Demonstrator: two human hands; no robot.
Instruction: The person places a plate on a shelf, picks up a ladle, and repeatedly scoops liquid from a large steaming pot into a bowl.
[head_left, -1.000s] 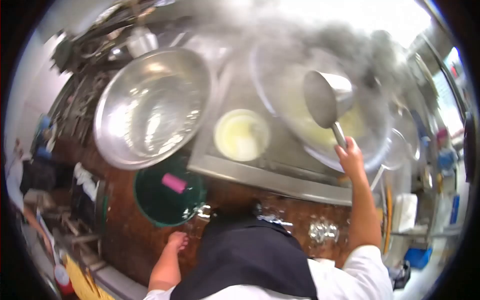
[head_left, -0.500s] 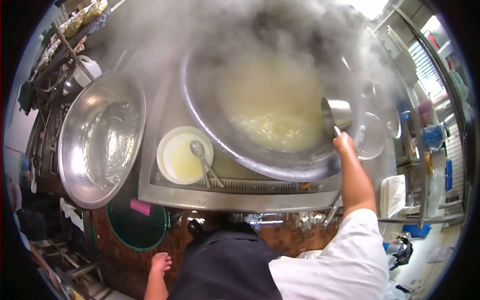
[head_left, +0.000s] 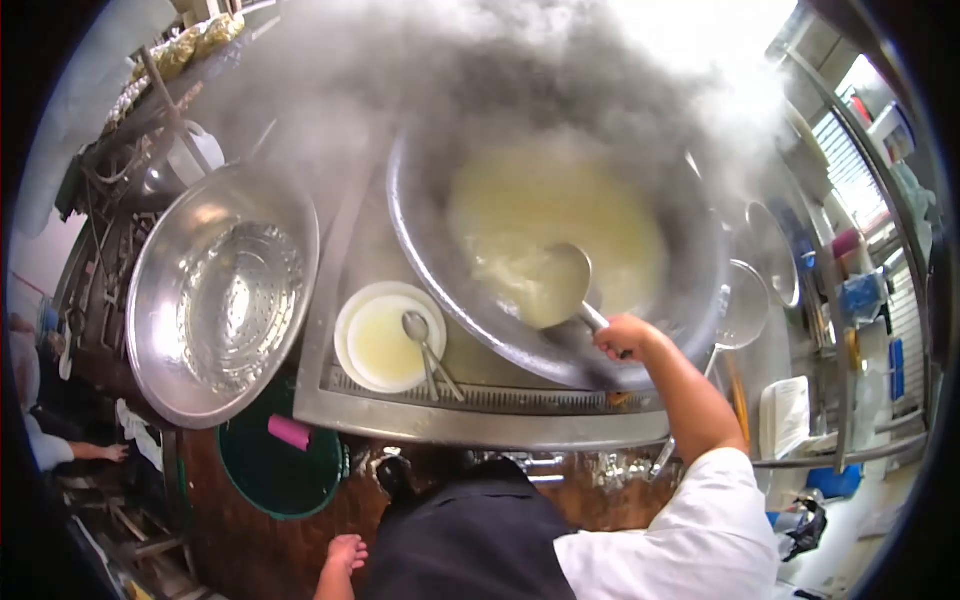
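right hand (head_left: 622, 337) clenched on the ladle (head_left: 556, 287) handle; its long axis slants up-left from the hand into the steaming wok (head_left: 560, 240); left hand (head_left: 345, 553) hangs released.

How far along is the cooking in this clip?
Done: the wok already holds pale, steaming liquid. In hand: the right hand holds the ladle by its handle, its bowl dipped in that liquid. The left hand hangs free near the floor. Left: the big metal bowl with its strainer insert looks unfilled, and a spoon rests in the small white dish.
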